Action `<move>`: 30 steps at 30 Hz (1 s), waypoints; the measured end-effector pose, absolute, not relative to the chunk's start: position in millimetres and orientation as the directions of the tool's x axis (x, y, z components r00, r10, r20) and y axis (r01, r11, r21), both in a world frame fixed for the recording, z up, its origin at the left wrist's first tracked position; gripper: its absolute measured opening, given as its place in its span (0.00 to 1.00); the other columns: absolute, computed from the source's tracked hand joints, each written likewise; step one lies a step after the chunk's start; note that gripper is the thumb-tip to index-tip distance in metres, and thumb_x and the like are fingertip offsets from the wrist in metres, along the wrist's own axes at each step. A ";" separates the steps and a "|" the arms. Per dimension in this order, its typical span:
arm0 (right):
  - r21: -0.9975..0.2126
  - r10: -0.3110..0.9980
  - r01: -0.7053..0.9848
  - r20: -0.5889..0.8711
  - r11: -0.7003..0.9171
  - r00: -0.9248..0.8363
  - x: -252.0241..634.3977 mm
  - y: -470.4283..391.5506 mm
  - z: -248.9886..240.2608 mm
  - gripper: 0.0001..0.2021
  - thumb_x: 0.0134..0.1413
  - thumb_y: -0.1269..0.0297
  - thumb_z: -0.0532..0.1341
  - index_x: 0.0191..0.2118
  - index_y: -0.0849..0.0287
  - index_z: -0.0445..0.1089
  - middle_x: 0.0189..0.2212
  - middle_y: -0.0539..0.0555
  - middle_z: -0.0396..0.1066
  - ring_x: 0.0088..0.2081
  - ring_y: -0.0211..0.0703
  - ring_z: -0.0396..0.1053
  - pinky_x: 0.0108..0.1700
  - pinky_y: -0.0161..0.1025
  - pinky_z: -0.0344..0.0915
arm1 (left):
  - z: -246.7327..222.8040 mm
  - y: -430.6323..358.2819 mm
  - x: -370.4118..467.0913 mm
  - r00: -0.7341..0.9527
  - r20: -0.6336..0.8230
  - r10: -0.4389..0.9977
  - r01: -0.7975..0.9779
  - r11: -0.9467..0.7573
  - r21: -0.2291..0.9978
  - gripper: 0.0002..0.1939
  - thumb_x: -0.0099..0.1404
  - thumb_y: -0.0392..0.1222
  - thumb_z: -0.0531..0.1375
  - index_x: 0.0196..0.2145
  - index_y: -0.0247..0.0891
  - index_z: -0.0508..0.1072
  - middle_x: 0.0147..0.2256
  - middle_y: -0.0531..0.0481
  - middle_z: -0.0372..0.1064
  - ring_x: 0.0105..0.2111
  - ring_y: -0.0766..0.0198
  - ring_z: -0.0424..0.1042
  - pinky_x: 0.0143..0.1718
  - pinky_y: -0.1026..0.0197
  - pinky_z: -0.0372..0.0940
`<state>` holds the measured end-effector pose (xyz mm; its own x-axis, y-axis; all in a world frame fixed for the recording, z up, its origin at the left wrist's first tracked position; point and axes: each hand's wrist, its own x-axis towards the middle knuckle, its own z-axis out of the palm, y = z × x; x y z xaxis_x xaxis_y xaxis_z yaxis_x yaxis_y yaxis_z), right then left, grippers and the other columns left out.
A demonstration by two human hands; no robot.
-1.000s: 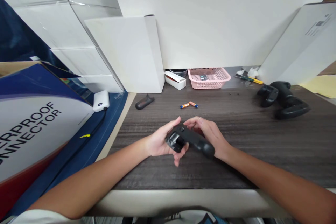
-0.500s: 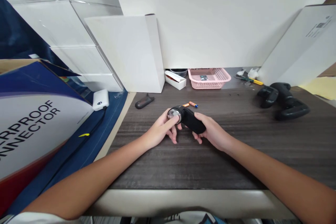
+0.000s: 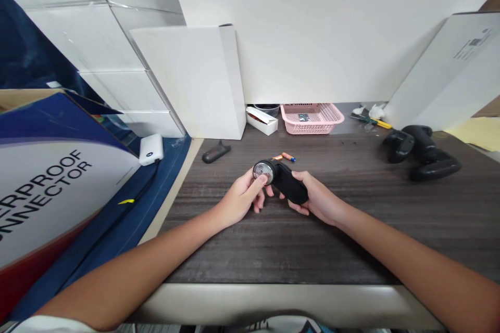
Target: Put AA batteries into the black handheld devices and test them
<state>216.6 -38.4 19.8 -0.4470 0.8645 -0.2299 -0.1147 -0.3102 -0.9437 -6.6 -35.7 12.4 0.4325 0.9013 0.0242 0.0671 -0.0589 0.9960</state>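
A black fabric shaver with a round, perforated metal head is held above the table between both hands. My left hand is closed around the head end, its thumb pressing on the metal face. At the other end, my right hand grips the black body. Just beyond the shaver lie an orange and blue battery and a second battery, partly hidden behind the head. Farther left rests a black curved plastic piece, apart from both hands.
Along the back stand a pink basket, a small white box and a yellow-handled tool. Black controller-like objects lie at right. A white power bank with a cable sits left, near a large printed box.
The shaver has turned slightly, so the holes of its metal head show more clearly. Both hands keep their hold and have shifted a little to the right.
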 end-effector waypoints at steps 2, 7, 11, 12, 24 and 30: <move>-0.940 0.860 -0.120 -0.235 -0.320 -0.453 217.4 -38.2 21.0 0.20 0.66 0.53 0.49 0.38 0.62 0.72 0.31 0.55 0.71 0.18 0.33 0.57 0.15 0.31 0.46 | 12.6 -35.6 -5.9 0.437 0.028 0.899 0.074 -0.067 0.995 0.22 0.77 0.61 0.54 0.48 0.37 0.66 0.39 0.46 0.75 0.29 0.64 0.77 0.21 0.67 0.69; -0.929 0.852 -0.124 -0.258 -0.348 -0.456 218.1 -37.4 21.0 0.20 0.67 0.52 0.48 0.37 0.62 0.70 0.30 0.55 0.71 0.16 0.32 0.56 0.15 0.31 0.46 | 12.5 -34.5 -5.3 0.439 0.037 0.898 0.076 -0.078 0.994 0.25 0.77 0.63 0.53 0.51 0.35 0.66 0.42 0.36 0.79 0.42 0.53 0.82 0.29 0.63 0.75; -0.916 0.845 -0.142 -0.276 -0.376 -0.458 218.1 -36.9 21.6 0.21 0.67 0.52 0.48 0.37 0.62 0.70 0.30 0.55 0.71 0.16 0.32 0.55 0.15 0.31 0.46 | 10.8 -34.2 -6.1 0.425 0.052 0.904 0.056 -0.083 0.995 0.28 0.77 0.63 0.51 0.55 0.34 0.67 0.43 0.34 0.80 0.44 0.50 0.82 0.30 0.61 0.76; -0.913 0.844 -0.146 -0.279 -0.381 -0.459 218.3 -36.9 22.1 0.21 0.67 0.51 0.48 0.37 0.62 0.70 0.30 0.55 0.72 0.16 0.32 0.55 0.15 0.31 0.46 | 10.5 -33.8 -6.4 0.418 0.049 0.907 0.050 -0.077 0.996 0.28 0.77 0.64 0.51 0.55 0.34 0.67 0.43 0.34 0.80 0.44 0.50 0.82 0.30 0.62 0.76; -0.957 0.862 -0.026 -0.248 -0.289 -0.443 217.6 -37.7 18.9 0.21 0.66 0.49 0.49 0.38 0.61 0.70 0.29 0.55 0.74 0.15 0.33 0.56 0.17 0.35 0.47 | 12.0 -31.0 -9.3 0.406 0.058 0.912 0.058 -0.089 0.994 0.31 0.74 0.60 0.59 0.64 0.35 0.65 0.43 0.37 0.79 0.42 0.52 0.83 0.27 0.65 0.74; -0.962 0.846 -0.011 -0.233 -0.271 -0.480 219.0 -37.3 22.1 0.21 0.66 0.51 0.48 0.38 0.62 0.72 0.26 0.53 0.72 0.14 0.33 0.56 0.18 0.35 0.45 | 8.7 -26.9 -10.8 0.378 0.058 0.924 0.073 -0.092 0.993 0.32 0.78 0.63 0.51 0.62 0.32 0.67 0.43 0.35 0.79 0.43 0.51 0.82 0.27 0.64 0.75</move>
